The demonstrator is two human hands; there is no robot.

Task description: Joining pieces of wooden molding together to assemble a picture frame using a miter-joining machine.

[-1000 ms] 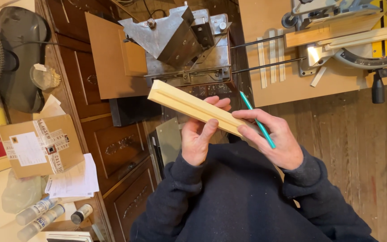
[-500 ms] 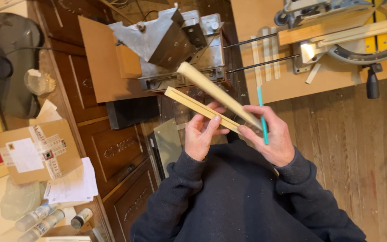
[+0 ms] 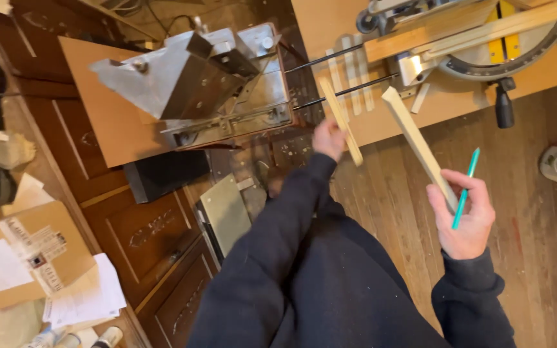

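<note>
My left hand (image 3: 327,137) is stretched forward and grips a narrow light wood strip (image 3: 341,122) near its lower end, close to the edge of the wooden bench (image 3: 330,26). My right hand (image 3: 465,219) is low on the right, over the plank floor. It holds a second, wider light wood strip (image 3: 417,145) with a mitred top end, together with a teal pencil (image 3: 464,188). The two strips are apart, both angled up and to the left. Dark sleeves cover both my arms.
A mitre saw (image 3: 478,38) stands on the bench at top right, with several short wood strips (image 3: 354,74) lying beside it. A grey metal machine (image 3: 207,80) sits on a brown board at the left. A cardboard box (image 3: 20,258) and papers lie low left, by dark wooden drawers (image 3: 143,238).
Both hands held the two strips together in front of me. Now they have separated: the left hand carried one strip forward to the bench, the right moved right with the other strip and pencil.
</note>
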